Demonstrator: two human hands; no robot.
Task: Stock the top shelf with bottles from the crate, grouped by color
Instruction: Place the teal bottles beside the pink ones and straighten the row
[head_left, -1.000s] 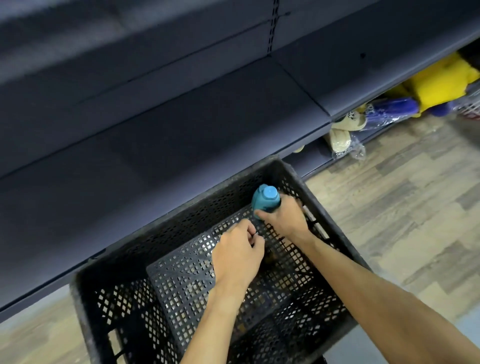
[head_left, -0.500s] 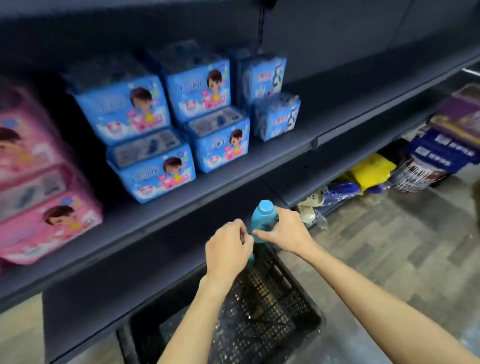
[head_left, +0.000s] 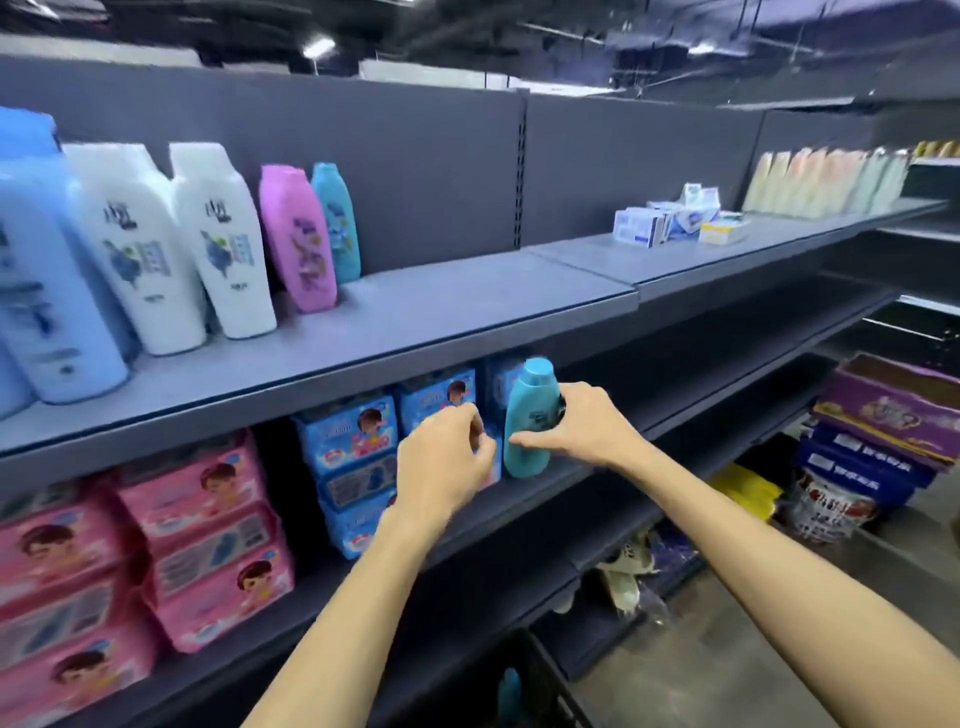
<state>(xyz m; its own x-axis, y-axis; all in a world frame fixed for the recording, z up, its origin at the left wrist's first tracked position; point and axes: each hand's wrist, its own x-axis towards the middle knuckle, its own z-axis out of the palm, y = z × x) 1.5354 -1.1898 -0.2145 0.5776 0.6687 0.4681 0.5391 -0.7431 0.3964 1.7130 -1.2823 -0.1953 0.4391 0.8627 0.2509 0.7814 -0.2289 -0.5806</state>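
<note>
Below the top shelf (head_left: 415, 322) of a dark grey store rack, a right hand (head_left: 584, 423) grasps a teal bottle (head_left: 530, 415) around its middle. The thumb lies across the front and the fingers wrap behind. The bottle is upright, cap up, held in the air in front of the second shelf (head_left: 613, 467). Its cap is just under the top shelf's front edge. A left hand (head_left: 444, 457) hovers just beside the bottle's lower left with its fingers curled inward; whether it grips anything cannot be told. Both forearms reach up from the bottom of the view.

On the top shelf, from left to right, stand light blue bottles (head_left: 47, 291), two white bottles (head_left: 140, 249), a pink bottle (head_left: 298, 239) and a second teal bottle (head_left: 337, 223). The pink and teal ones touch, and the teal one stands behind, near the back panel. Farther right on the same level lie small white boxes (head_left: 670, 218), then a row of pale bottles (head_left: 826, 179).

On the second shelf, blue packs (head_left: 348, 431) sit behind the hands, and pink packs (head_left: 197, 545) are stacked to their left. A dark crate (head_left: 550, 680) shows at the bottom edge between the arms. Inside it is a blue shape, too blurred to name. Purple cartons (head_left: 883, 410) are piled at far right.
</note>
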